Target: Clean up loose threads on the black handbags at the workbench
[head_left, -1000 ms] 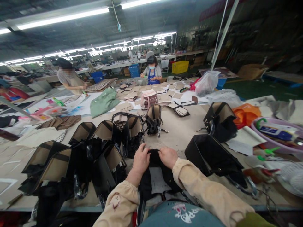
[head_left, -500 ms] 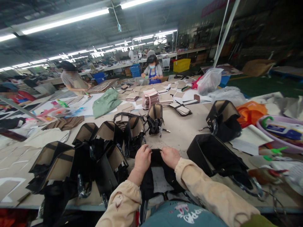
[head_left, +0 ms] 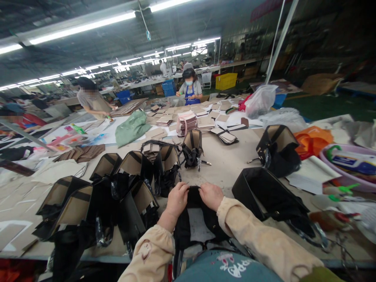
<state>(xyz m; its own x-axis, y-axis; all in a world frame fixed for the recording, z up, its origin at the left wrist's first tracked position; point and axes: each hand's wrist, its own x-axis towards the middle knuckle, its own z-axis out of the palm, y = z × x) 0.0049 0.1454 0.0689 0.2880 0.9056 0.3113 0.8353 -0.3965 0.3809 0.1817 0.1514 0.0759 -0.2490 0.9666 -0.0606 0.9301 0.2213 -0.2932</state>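
left hand (head_left: 177, 198), right hand (head_left: 212, 196): fingers pinch the black bag's (head_left: 194, 200) far edge | black bag: left of the open bag (head_left: 266, 190) | risk: slack or uneven pinch could let the edge slip

Workshop hall: tube-lit, dim along the right side.
Tube lights (head_left: 84, 28) run below a dark ceiling (head_left: 223, 19); green floor (head_left: 323, 105) visible at right; long pale bench (head_left: 141, 84) beyond; pale pole (head_left: 279, 45) appears tilted; far wall indistinct.
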